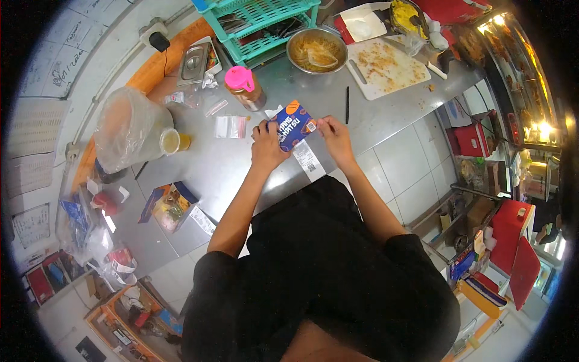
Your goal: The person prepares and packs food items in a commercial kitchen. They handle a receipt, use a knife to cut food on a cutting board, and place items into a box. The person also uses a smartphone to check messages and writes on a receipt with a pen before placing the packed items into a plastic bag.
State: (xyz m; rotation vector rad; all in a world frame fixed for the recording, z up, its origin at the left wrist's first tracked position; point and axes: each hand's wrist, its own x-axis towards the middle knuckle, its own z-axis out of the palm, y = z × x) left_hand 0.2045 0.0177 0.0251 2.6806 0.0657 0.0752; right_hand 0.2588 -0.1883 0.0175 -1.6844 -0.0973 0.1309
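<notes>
A blue and orange printed food box (294, 123) stands on the steel table between my hands, its lid folded down. My left hand (267, 145) rests on the box's left edge with bent fingers. At its right edge, my right hand (335, 138) has thumb and fingertips pinched together; whether they grip the box's edge is not plain. A printed paper slip (308, 160) lies against the near side of the box. Further left, an open box (174, 206) of the same print holds food, with another printed slip (202, 220) beside it.
A pink-lidded jar (246, 88) and small plastic bags (230, 127) are behind my left hand. Beyond stand a steel bowl (317, 50), a crumb-covered cutting board (390, 68) and teal racks (258, 27). A black stick (347, 105) lies at right, a cup (174, 141) by a large plastic-wrapped container (131, 129) at left.
</notes>
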